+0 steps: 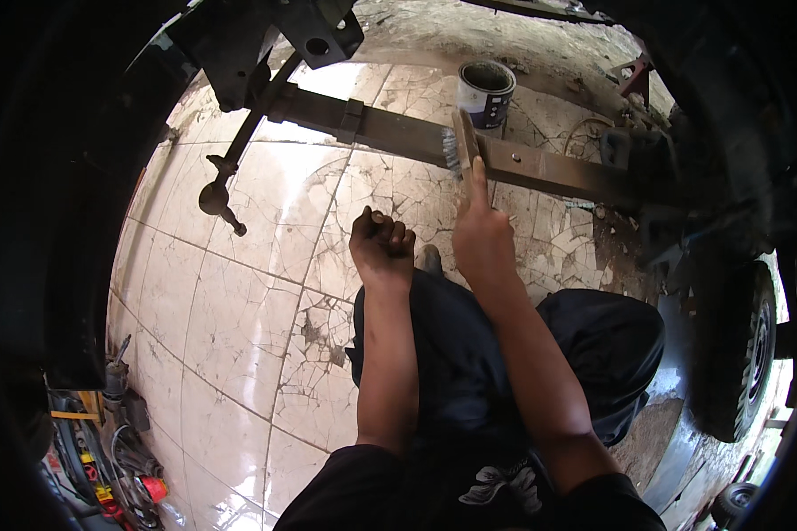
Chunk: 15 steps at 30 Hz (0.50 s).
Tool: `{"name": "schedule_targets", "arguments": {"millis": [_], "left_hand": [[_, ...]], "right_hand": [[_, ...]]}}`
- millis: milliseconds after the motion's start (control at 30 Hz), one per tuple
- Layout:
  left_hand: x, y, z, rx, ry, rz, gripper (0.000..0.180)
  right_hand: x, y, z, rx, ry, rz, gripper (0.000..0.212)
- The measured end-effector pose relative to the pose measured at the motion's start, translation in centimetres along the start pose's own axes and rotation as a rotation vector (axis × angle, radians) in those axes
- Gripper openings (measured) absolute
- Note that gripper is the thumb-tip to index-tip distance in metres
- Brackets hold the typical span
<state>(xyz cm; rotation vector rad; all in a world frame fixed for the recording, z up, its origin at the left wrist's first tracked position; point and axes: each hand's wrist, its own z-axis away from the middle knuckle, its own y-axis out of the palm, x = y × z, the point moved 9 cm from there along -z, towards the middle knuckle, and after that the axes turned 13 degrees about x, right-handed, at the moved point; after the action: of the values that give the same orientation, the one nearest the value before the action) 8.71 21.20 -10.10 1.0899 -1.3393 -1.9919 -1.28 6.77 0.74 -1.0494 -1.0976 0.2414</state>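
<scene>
My right hand grips the handle of a wire brush, its index finger stretched along the wood. The brush's bristles face left, against or just over a long brown metal bar that crosses in front of me; contact cannot be made out. My left hand is raised above my knee with the fingers curled in and the palm up. Nothing shows in it, and it touches neither bar nor brush. A clamp band wraps the bar to the left of the brush.
An open paint can stands just beyond the bar. A rod with a ball-shaped joint hangs at the left. Dark frame parts reach overhead. Tools lie at the lower left, and a tyre stands at the right. The tiled floor is cracked.
</scene>
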Motion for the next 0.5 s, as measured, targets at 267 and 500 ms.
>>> {"name": "schedule_targets", "arguments": {"millis": [267, 500], "left_hand": [[2.3, 0.5, -1.7, 0.072, -0.070, -0.044, 0.029], [2.2, -0.2, -0.9, -0.023, -0.032, -0.045, 0.027]], "right_hand": [[3.1, -1.1, -9.1, 0.040, 0.071, 0.075, 0.068], [0.4, -0.8, -3.5, 0.112, 0.039, 0.017, 0.071]]}}
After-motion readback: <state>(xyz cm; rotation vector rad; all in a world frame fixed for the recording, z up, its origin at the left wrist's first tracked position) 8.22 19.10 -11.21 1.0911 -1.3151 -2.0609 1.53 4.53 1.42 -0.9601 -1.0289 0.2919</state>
